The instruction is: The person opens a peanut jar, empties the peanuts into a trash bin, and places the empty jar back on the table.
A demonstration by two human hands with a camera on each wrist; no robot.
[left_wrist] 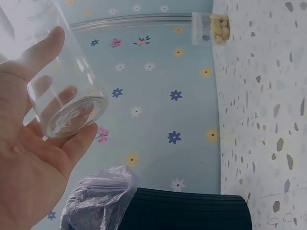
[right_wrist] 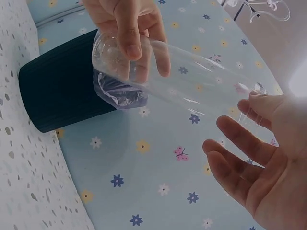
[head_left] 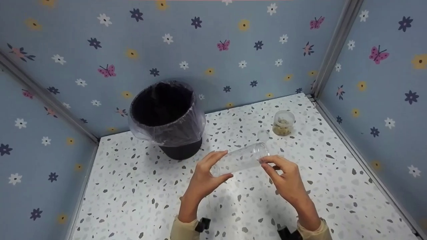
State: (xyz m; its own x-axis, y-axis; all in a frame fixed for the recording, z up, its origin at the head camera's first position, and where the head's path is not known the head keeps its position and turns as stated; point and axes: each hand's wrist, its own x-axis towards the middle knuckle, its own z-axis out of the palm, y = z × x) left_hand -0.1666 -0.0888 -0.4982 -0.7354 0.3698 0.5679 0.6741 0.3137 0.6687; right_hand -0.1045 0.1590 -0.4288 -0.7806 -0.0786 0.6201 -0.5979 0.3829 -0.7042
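A tall clear plastic jar (head_left: 243, 158) is held on its side above the table, its mouth end toward the right. My left hand (head_left: 207, 173) grips it near the base (left_wrist: 79, 117), thumb on one side and fingers on the other. At the other end, my right hand (head_left: 283, 176) pinches the jar's rim between thumb and index finger; the right wrist view shows its other fingers (right_wrist: 235, 167) loosely bent off the jar. A translucent round lid (head_left: 263, 135) lies on the table just beyond the jar.
A black bin (head_left: 181, 151) lined with a thin plastic bag (head_left: 176, 133) stands at the back left. A small tub (head_left: 283, 123) with yellowish pieces in it sits at the back right of the speckled table (head_left: 140, 200). Flowered panels (head_left: 220, 33) enclose the back and sides.
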